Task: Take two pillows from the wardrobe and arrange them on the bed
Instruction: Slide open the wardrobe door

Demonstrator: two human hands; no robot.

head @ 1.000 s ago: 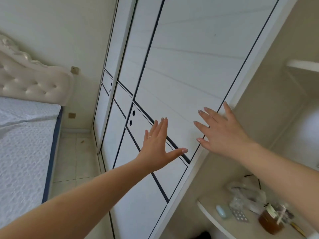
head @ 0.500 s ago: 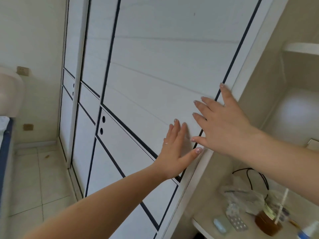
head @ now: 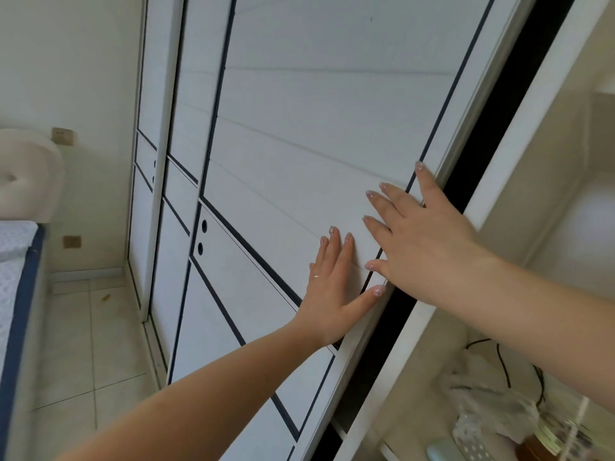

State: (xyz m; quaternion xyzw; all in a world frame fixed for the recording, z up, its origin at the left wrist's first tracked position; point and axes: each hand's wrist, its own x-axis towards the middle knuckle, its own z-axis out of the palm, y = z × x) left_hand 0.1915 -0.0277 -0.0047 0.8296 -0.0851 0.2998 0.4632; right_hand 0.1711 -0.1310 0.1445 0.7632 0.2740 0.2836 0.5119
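Head view: A person presses both palms flat against the white sliding door (head: 299, 134) of a wardrobe (head: 173, 227) that fills the centre of the frame, its panels outlined in dark blue. The left hand (head: 332, 287) lies at centre, fingers straight and together, thumb stretched toward the door's edge; a thin ring shows on one finger. The right hand (head: 422, 241) sits just above and to the right of it, fingers spread, the longest reaching the door's right edge. Neither grip is closed on anything; both are open and flat on the panel, seemingly because the door shows no handle here and has to be pushed by friction toward the left of the frame. A narrow dark gap (head: 492, 134) stands open along the door's right edge, so the opening looks barely begun. The pillows are not visible and are presumably inside, behind the door. The bed (head: 20, 261), where they are to go, shows at the left edge with its padded cream headboard (head: 30, 174) and blue-trimmed mattress. At lower right a shelf (head: 416, 437) holds a black cable (head: 499, 364), a blister pack and a jar, too blurred to detail. No brand, label or writing can be read anywhere.
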